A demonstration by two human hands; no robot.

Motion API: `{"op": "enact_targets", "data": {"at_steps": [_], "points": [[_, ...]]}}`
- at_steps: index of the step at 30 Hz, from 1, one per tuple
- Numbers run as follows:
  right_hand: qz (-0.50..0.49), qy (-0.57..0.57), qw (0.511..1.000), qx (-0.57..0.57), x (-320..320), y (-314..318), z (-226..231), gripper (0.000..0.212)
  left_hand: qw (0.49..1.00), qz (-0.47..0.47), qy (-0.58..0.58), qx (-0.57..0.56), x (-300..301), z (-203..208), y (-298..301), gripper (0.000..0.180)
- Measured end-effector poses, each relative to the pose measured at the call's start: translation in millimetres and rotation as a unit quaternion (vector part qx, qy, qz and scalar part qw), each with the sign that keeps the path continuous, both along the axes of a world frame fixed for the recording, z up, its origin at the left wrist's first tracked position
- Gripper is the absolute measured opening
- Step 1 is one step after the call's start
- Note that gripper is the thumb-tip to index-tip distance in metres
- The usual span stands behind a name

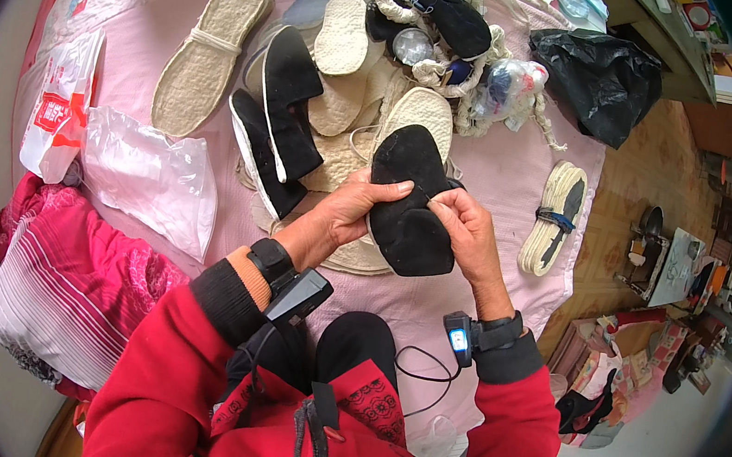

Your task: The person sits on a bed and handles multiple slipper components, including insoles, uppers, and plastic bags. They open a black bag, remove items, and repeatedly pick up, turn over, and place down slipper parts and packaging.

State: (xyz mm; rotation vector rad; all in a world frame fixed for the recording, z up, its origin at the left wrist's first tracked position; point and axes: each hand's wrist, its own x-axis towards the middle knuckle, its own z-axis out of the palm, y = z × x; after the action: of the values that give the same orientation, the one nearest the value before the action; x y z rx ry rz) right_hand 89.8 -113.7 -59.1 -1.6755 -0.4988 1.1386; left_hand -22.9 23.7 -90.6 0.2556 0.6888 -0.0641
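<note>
A black cloth shoe upper (pixel 411 230) is held up in front of me, over the pink-covered surface. My left hand (pixel 348 210) grips its left edge, the thumb flat on the fabric and the fingers behind. At its right side my right hand (pixel 470 236) is closed in a pinch against the cloth. A thin dark line runs near those fingertips; what they pinch is too small to make out. Just behind the upper lies a cream quilted sole (pixel 421 113), partly covered by it. Two black cloth uppers with white edges, one (pixel 288 87) above the other (pixel 257 152), lie left of my hands.
A tied pair of thick soles (pixel 205 52) lies far left, a smaller tied bundle (pixel 556 218) at right. Cords, bags and a dark shoe (pixel 448 8) are heaped at the back, beside a black plastic bag (pixel 597 79). Pink cloth (pixel 87 283) is piled at left.
</note>
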Motion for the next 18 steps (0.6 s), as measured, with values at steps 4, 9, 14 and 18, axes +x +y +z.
{"op": "enact_targets", "data": {"at_steps": [4,9,14,18], "points": [[-0.009,-0.067,0.997,-0.026,-4,-3,2,0.013,0.999,-0.020,-0.008,0.028,4,1,-3,0.029],[-0.002,-0.158,0.987,-0.024,-7,-4,1,0.013,0.997,-0.027,0.012,0.074,6,2,-6,0.030],[-0.066,-0.013,0.997,-0.028,-7,-5,-2,0.014,0.998,-0.023,0.021,0.058,6,3,-9,0.028],[-0.067,-0.013,0.997,-0.018,-4,-6,-3,0.013,0.999,0.012,0.002,0.053,5,4,-15,0.028]]}}
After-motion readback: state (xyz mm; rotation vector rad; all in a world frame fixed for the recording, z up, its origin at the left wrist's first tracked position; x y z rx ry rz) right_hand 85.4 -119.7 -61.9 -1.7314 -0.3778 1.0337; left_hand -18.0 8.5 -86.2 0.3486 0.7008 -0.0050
